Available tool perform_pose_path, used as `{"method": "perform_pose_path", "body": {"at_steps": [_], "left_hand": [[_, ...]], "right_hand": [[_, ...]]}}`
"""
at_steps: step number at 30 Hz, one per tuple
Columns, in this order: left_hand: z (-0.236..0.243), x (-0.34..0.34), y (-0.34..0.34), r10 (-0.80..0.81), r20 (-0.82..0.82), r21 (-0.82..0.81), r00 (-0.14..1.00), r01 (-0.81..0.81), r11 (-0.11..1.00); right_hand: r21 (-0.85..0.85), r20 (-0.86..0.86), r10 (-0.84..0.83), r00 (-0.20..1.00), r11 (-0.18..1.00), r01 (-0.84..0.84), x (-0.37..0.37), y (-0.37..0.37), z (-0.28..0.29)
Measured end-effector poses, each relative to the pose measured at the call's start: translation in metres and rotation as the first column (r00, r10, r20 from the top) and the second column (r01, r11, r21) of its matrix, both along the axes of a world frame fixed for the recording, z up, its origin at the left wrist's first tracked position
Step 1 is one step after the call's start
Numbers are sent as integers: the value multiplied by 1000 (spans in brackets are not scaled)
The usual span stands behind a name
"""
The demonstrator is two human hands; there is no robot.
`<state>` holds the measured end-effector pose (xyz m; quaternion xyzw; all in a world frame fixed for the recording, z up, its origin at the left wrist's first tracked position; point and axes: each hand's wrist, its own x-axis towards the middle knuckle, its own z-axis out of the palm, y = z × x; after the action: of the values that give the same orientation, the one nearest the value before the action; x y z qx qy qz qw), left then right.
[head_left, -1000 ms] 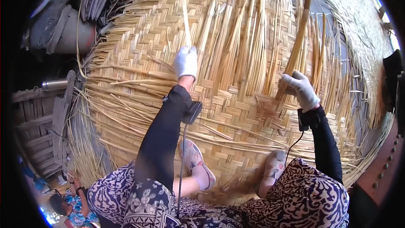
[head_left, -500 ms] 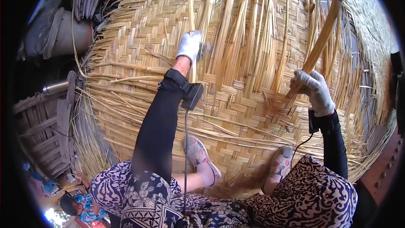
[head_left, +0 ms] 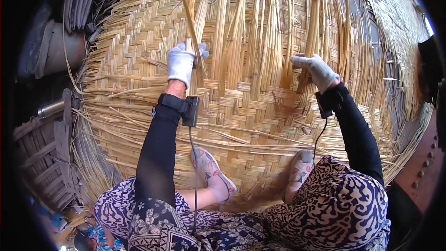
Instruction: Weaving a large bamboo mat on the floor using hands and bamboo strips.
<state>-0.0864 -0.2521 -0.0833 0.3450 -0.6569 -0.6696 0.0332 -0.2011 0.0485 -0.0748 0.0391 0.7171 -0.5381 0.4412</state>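
In the head view, working over a large woven mat [head_left: 260,128], spread across most of the middle. At the left, with the white-gloved left hand [head_left: 183,64] partly closed, a narrow brown strip [head_left: 186,7] against the curled fingers, slanting up to the top edge; impossible to tell whether gripped or merely crossing them. At the right, holding a thicker brown strip [head_left: 313,23] in the pale-gloved right hand [head_left: 318,70], closed around the lower part, nearly upright to the top edge. Between both hands, many long straw-coloured strips [head_left: 261,32] running along the mat toward the top. Below, wearing patterned shoes [head_left: 209,167] planted on the mat, and patterned clothing [head_left: 334,204]. Just behind the left hand, a small black box [head_left: 190,111] trailing a cable [head_left: 195,176]. Far left, beside the mat, a grey container [head_left: 67,49], a metal cylinder [head_left: 51,110] and a slatted wooden frame [head_left: 44,158]. Lower left, partly cut off, another person [head_left: 98,237] in patterned blue.
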Motion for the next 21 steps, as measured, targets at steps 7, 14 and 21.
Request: {"method": "perform_pose_path", "body": {"at_steps": [7, 14, 21], "left_hand": [[-5, 15, -5, 30, -104, 65, 994, -23, 998], [-26, 4, -35, -76, 87, 435, 993, 31, 900], [-15, -24, -10, -339, -155, 694, 928, 347, 631]], "right_hand": [[95, -307, -174, 935, 972, 213, 18, -14, -14], [-675, 184, -5, 983, 726, 130, 12, 0, 4], [-513, 220, 146, 965, 858, -13, -35, -25, -18]]}}
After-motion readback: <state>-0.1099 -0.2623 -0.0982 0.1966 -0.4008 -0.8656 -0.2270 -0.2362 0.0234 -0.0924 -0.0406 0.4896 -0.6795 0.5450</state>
